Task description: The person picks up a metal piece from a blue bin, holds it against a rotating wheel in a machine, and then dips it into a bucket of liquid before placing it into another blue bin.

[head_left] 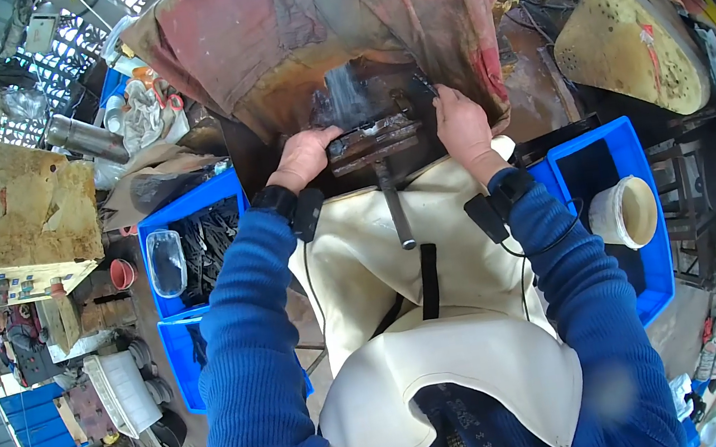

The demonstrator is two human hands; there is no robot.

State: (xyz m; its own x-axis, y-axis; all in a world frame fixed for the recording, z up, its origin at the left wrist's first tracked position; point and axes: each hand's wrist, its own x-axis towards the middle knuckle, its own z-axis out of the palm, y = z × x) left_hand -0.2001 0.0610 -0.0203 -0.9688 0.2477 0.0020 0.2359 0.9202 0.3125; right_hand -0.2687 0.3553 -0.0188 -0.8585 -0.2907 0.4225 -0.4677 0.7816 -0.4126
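Note:
A rusty metal bar fixture (374, 143) with a round rod handle (394, 209) lies in front of me, below a whitish spray of water (346, 92). My left hand (305, 156) is closed at the fixture's left end, its thumb lying along the edge. Its other fingers and whatever they grip are hidden. To the right of the fixture, my right hand (463, 124) is closed around a thin dark metal piece (424, 84) that points up and left. A stained reddish cloth (248, 28) hangs over the spray like a hood.
On the left stands a blue crate (229, 185) of dark metal strips (211, 235) with a clear plastic container (167, 264). A blue bin (656, 291) on the right holds a white bucket (622, 214). Yellowed blocks (26, 206) and a gas-bottle-like cylinder (85, 136) stand farther left.

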